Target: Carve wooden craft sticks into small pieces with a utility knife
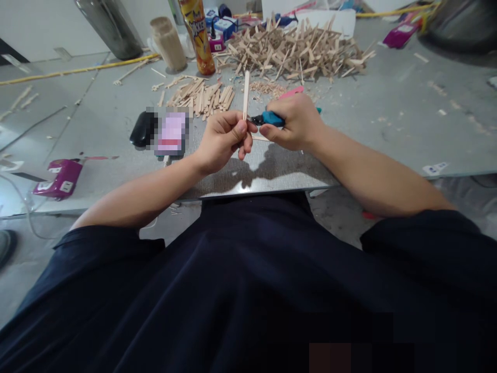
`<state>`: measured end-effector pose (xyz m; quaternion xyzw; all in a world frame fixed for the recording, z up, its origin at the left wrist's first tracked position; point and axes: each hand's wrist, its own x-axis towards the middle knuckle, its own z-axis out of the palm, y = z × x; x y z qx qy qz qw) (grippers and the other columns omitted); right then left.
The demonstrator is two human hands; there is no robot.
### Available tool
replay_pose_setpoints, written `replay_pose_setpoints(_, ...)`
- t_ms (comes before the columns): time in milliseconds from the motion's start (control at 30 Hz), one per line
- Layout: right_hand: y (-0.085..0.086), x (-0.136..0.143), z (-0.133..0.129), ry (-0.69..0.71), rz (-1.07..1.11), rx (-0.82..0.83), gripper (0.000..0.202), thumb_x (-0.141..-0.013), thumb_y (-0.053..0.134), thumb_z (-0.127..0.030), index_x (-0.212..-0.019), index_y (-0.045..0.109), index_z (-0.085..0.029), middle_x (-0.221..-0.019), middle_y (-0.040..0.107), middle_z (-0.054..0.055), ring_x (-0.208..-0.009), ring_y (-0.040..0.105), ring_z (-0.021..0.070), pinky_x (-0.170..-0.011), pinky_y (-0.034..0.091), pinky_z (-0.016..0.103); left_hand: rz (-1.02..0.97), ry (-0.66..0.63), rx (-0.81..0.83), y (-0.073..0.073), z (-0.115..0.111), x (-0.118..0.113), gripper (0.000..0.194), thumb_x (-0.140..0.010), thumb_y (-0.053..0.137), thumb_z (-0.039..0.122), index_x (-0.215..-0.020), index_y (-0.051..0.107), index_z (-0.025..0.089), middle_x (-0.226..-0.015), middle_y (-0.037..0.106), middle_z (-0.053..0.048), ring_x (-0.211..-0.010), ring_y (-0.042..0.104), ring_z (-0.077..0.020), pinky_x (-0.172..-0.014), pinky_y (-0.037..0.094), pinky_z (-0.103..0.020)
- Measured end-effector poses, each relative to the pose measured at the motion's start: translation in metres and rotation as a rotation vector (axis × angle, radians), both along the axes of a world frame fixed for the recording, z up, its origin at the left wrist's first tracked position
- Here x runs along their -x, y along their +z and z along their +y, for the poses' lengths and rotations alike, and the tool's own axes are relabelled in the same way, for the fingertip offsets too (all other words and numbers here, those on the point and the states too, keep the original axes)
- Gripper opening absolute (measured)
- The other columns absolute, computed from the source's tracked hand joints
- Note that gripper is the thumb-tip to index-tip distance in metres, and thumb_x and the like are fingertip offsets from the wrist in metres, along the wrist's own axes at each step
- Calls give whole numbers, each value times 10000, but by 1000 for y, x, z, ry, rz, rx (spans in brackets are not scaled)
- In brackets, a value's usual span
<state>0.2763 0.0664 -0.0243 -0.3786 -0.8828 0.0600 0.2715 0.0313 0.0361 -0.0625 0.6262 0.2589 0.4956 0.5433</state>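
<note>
Between the thumb and fingers of my left hand (225,135) a flat wooden stick (246,93) stands upright, its lower end hidden by the fingertips. My right hand (295,122) is wrapped round the blue handles of a pair of cutting pliers (272,119). The dark jaws of the pliers point left and meet the lower part of the stick, beside my left fingertips; whether they are closed on it I cannot tell. Another thin stick (261,138) lies on the table just below the pliers. A pink thing (292,92) shows behind my right hand.
Beyond my hands lie a pile of flat sticks (204,97), a large heap of wooden pieces (295,49) and small shavings (267,88). A jar (168,44) and a yellow bottle (198,36) stand behind. On the left are a phone (171,132), a black case (143,129) and a purple object (60,177).
</note>
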Motion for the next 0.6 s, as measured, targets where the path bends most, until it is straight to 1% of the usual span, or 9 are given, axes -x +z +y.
replay_pose_setpoints(133, 1, 0, 0, -17, -49, 9, 563, -1015, 739, -687, -763, 424, -295, -682, 557, 69, -790, 648, 346, -702, 402, 466, 25, -57, -7, 5, -2, 0, 693, -934, 907, 878, -863, 718, 216, -604, 703, 52, -405, 605, -93, -434, 511, -208)
replay_pose_setpoints(267, -4, -1, 2, -19, -89, 11, 537, -1023, 728, -653, -751, 438, -293, -675, 567, 70, -774, 648, 339, -691, 384, 463, 47, -96, -4, 7, -4, 2, 662, -907, 973, 823, -831, 745, 206, -608, 741, 17, -400, 626, -104, -409, 460, -205)
replay_pose_setpoints(333, -8, 0, 3, -19, -93, 22, 540, -1024, 726, -656, -743, 444, -291, -669, 563, 66, -761, 643, 332, -692, 370, 456, 72, -95, 3, 6, -4, 4, 656, -903, 982, 813, -818, 756, 203, -599, 742, 7, -393, 622, -107, -396, 434, -205)
replay_pose_setpoints(433, -13, 2, 3, -12, -88, 51, 545, -1039, 698, -668, -732, 458, -286, -658, 538, 56, -737, 633, 317, -694, 344, 439, 106, -81, -2, 4, -3, 5, 660, -904, 975, 815, -805, 752, 202, -596, 739, -1, -376, 590, -107, -385, 430, -219)
replay_pose_setpoints(600, -17, 6, 2, -27, -92, 108, 581, -1093, 643, -717, -741, 531, -269, -685, 564, 57, -782, 679, 320, -731, 376, 429, 119, -16, -18, 2, 0, 5, 506, -992, 968, 589, -780, 742, 190, -600, 742, -11, -357, 522, -72, -361, 354, -210)
